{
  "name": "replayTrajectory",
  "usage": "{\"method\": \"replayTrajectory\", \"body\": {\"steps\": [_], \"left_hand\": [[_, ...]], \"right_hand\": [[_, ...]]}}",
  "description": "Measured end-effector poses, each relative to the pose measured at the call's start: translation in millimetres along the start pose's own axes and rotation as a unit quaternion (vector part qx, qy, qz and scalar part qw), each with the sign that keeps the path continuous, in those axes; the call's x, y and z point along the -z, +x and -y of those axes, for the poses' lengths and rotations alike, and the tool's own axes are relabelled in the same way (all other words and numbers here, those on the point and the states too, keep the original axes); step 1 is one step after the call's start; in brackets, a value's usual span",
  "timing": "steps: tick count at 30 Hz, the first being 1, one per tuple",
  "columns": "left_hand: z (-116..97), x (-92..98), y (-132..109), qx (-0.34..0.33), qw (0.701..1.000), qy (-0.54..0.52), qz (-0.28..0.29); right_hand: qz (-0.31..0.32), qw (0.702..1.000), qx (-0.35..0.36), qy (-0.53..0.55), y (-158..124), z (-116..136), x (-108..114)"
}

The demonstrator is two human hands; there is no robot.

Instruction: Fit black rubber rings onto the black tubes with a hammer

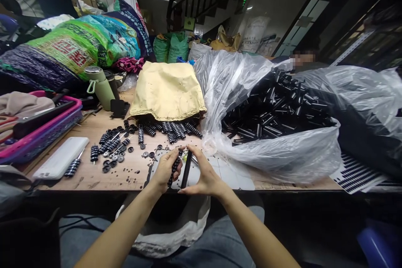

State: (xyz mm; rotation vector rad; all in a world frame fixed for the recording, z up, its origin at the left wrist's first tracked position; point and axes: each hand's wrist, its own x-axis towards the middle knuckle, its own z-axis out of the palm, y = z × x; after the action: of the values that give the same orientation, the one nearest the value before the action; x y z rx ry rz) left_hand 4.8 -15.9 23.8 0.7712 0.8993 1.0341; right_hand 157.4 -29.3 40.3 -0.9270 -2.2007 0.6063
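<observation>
My left hand (165, 170) is closed around a dark ribbed rod (173, 172), much like the ribbed pieces on the table. A smooth black tube (186, 169) stands beside it, spanned end to end by my right hand (205, 174), with fingertips at its top and thumb near its lower end. Both hands are close together over a pale sheet (228, 173) at the table's front edge. Ribbed black rods (179, 129) stick out from under a yellow sack (168, 88). To the left lie more ribbed rods (108, 143) and loose black discs (113, 159).
A clear plastic bag (282, 155) full of black tubes (270, 113) takes up the right side. On the left are a white box-like object (61, 158), a pink-purple basket (67, 115) and a green flask (100, 88). A white-lined container (166, 238) sits between my knees. Someone (304, 58) is behind the bag.
</observation>
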Motion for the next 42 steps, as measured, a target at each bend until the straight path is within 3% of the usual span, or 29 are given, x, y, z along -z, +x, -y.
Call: {"method": "replayTrajectory", "body": {"steps": [4,9,15,18,20,22,24,27,31,33,35,38,42], "left_hand": [[3.6,-4.7,-1.3,-0.009,0.998,-0.037,-0.043],[2.0,-11.9,-7.4,0.017,0.996,-0.062,-0.055],[7.6,-5.7,-4.1,0.023,0.998,0.0,-0.062],[21.8,6.1,-0.2,-0.023,0.991,0.116,-0.069],[35.4,15.4,0.0,-0.125,0.951,0.27,-0.084],[49.8,24.6,-1.4,-0.231,0.867,0.432,-0.091],[61.6,33.5,-2.5,-0.296,0.777,0.551,-0.068],[69.7,46.0,-1.1,-0.343,0.678,0.65,-0.005],[63.3,57.3,3.4,-0.379,0.592,0.71,0.045],[56.8,59.3,4.7,-0.378,0.558,0.738,0.04],[50.7,59.5,4.8,-0.371,0.534,0.759,0.035],[44.2,58.1,3.2,-0.357,0.53,0.769,0.031],[45.5,51.5,0.2,-0.327,0.539,0.776,0.027]], "right_hand": [[-0.005,1.0,0.017,0.014,-0.1,2.5,-9.5],[0.009,1.0,0.018,-0.023,-0.8,-6.5,-23.3],[-0.022,0.999,-0.04,-0.024,-4.3,-10.4,-36.3],[-0.029,0.995,-0.083,-0.04,-6.1,-13.3,-52.9],[-0.036,0.991,-0.11,-0.072,-7.8,-16.9,-67.5],[-0.046,0.983,-0.132,-0.119,-10.3,-21.2,-79.2],[-0.04,0.974,-0.149,-0.164,-15.1,-26.8,-81.8],[-0.025,0.943,-0.212,-0.257,-28.6,-39.2,-62.5],[0.01,0.872,-0.334,-0.359,-49.2,-49.5,-16.3],[0.018,0.879,-0.358,-0.314,-54.4,-42.5,-0.8],[-0.011,0.903,-0.354,-0.244,-56.0,-28.9,3.8],[-0.035,0.918,-0.336,-0.205,-55.2,-10.9,-5.2],[0.072,0.893,-0.371,-0.245,-49.0,-1.7,-14.7]]}}
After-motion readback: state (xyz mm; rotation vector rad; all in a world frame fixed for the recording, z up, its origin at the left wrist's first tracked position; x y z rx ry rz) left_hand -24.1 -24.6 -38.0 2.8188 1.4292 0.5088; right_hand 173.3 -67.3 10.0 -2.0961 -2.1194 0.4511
